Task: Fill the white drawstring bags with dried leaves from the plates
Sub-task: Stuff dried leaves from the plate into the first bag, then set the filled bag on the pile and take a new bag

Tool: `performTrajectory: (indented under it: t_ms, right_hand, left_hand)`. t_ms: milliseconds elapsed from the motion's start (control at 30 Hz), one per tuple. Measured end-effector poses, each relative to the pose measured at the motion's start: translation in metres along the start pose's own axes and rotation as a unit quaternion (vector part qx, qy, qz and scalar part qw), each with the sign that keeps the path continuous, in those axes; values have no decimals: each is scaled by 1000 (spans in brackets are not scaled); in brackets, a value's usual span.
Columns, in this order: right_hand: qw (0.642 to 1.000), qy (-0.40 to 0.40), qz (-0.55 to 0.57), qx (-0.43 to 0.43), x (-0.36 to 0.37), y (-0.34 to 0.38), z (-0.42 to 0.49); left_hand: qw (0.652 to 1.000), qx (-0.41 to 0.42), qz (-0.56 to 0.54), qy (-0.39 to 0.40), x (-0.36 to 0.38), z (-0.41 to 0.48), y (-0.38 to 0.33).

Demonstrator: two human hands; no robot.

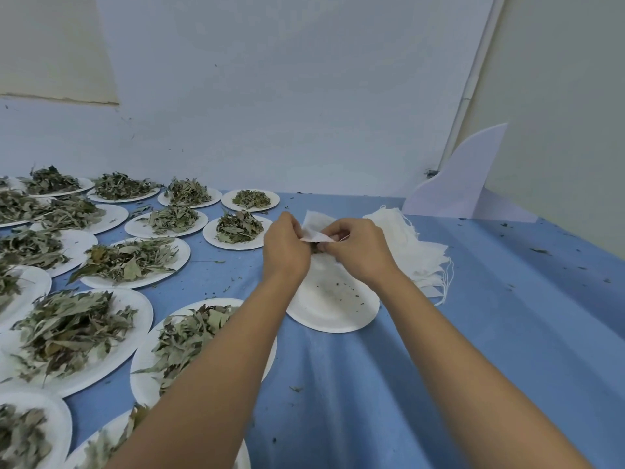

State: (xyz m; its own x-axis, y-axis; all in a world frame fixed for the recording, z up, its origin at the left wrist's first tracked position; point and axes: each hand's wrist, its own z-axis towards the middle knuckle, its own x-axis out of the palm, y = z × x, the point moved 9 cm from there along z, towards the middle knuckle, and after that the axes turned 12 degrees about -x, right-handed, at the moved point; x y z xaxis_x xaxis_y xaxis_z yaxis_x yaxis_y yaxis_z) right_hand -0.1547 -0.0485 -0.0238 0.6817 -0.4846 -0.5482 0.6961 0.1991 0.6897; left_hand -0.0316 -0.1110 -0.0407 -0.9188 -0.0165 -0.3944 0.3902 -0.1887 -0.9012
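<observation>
A white drawstring bag (315,224) is held up between both hands above a nearly bare white plate (333,302) that carries only leaf crumbs. My left hand (285,247) grips the bag's left side. My right hand (355,247) pinches the bag's right edge, and dark dried leaves show between the fingers at the bag's mouth. A stack of white drawstring bags (414,252) lies just right of my hands, strings trailing off its near edge.
Several white plates heaped with dried leaves (130,260) cover the left half of the blue tablecloth (507,333). One full plate (189,336) lies under my left forearm. A white curved board (463,184) leans in the far right corner. Leaf crumbs dot the cloth.
</observation>
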Motion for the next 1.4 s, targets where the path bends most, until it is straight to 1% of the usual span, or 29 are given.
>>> performTrajectory:
  t_ms: [67,133,200,267,400,500,567,667,700,767,833,933,1033,1100,1167,1233,1300,1400]
  right_hand:
    - [999,-23,-34,1,-6,-2,-1]
    - [998,-31,-46,29,-8,-8,-3]
    - [995,-28,39,90,-3,-20,-7]
    - [979,-38,144,140,3,-29,-10]
    - [969,-97,190,123,-4,-33,6]
    - [971,-112,181,112,-8,-39,27]
    - [970,-127,167,124,-11,-49,44]
    - [963,-149,176,138,-13,-66,73]
    - [965,-141,174,139,-9,-69,83]
    - [969,-110,170,140,3,-77,100]
    - [969,-82,164,166,18,-88,111]
    - [953,-64,188,229,39,-104,116]
    - [930,-28,234,282,62,-121,112]
    - [914,-23,258,312,69,-131,104]
    - [909,-23,260,327,68,-133,101]
    - [914,-20,237,330,63,-126,102]
    - [926,-5,205,317,58,-116,101]
    - [938,20,194,285,58,-100,96]
  left_hand:
    - [999,-16,-26,8,1,1,2]
    - [998,-15,-59,30,5,0,0]
    - [996,-4,-77,43,6,0,-6]
    - [994,-6,-100,52,7,3,-11]
    - [990,-8,-127,56,8,12,-19]
    - [984,9,-161,68,15,26,-28]
    - [975,-21,-204,85,26,41,-28]
    - [953,-92,-269,108,47,68,-20]
    - [952,-102,-269,108,54,77,-18]
    - [962,-103,-234,100,65,94,-14]
    - [969,-106,-205,91,75,108,-8]
    - [978,-128,-122,113,96,119,8]
    - [972,-163,-55,160,114,118,30]
    - [967,-184,-54,166,116,118,42]
    - [965,-197,-62,162,113,118,49]
    - [964,-198,-78,158,107,116,48]
    - [964,-197,-93,153,102,112,44]
    - [962,-203,-121,137,91,104,36]
